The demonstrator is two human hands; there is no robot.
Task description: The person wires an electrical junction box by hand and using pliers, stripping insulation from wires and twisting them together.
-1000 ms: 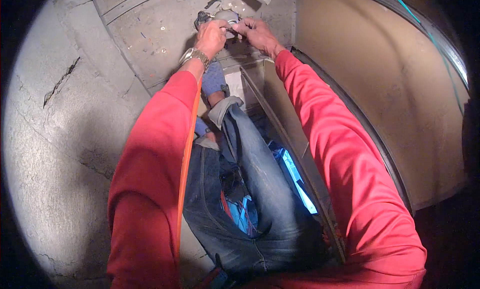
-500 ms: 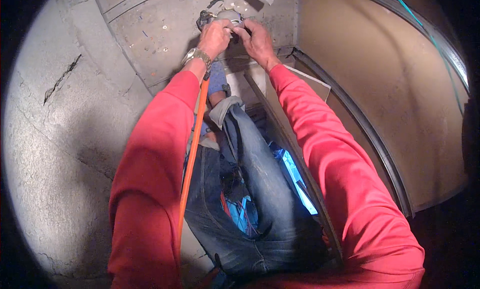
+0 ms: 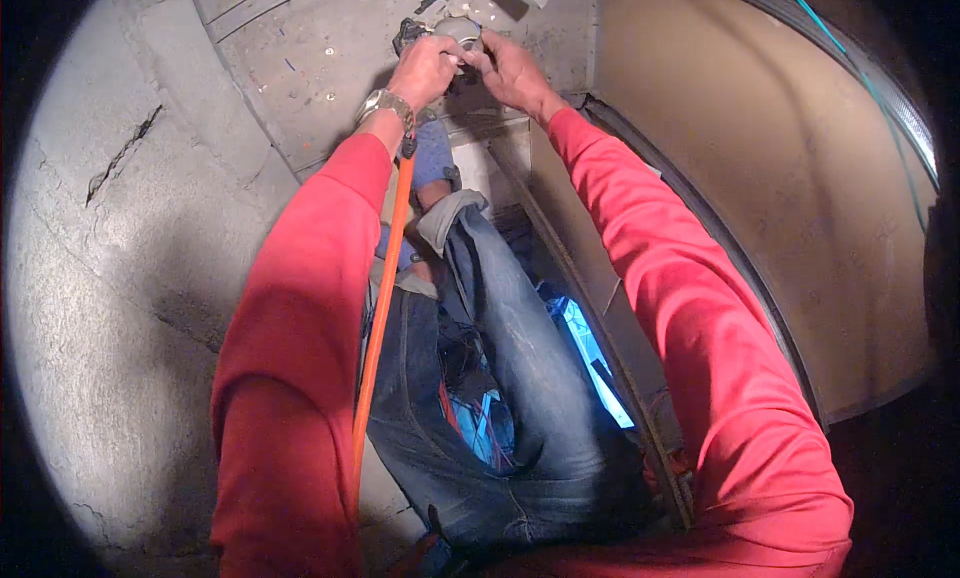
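My left hand (image 3: 425,73) is closed at a round grey metal fitting (image 3: 458,30) near the top of the view, fingertips pinched on something too small to make out. My right hand (image 3: 510,78) grips at the fitting's right side with bent fingers meeting the left ones; what lies between them is hidden. A dark crumpled object (image 3: 408,36) sits just left of the fitting. An orange strap or cord (image 3: 388,298) runs down from beside my left wrist, which wears a metal watch (image 3: 385,105).
My legs in jeans (image 3: 510,348) lie below, beside a long metal bar (image 3: 580,288) and an opening showing blue pieces (image 3: 590,358). A cracked concrete surface (image 3: 140,278) is at left, a brown panel (image 3: 760,178) at right with green wire (image 3: 820,18). Scraps lie around the fitting.
Both hands stay at the fitting with slight shifts of fingers and wrists. The orange strap shows more clearly beside my left wrist than a second ago.
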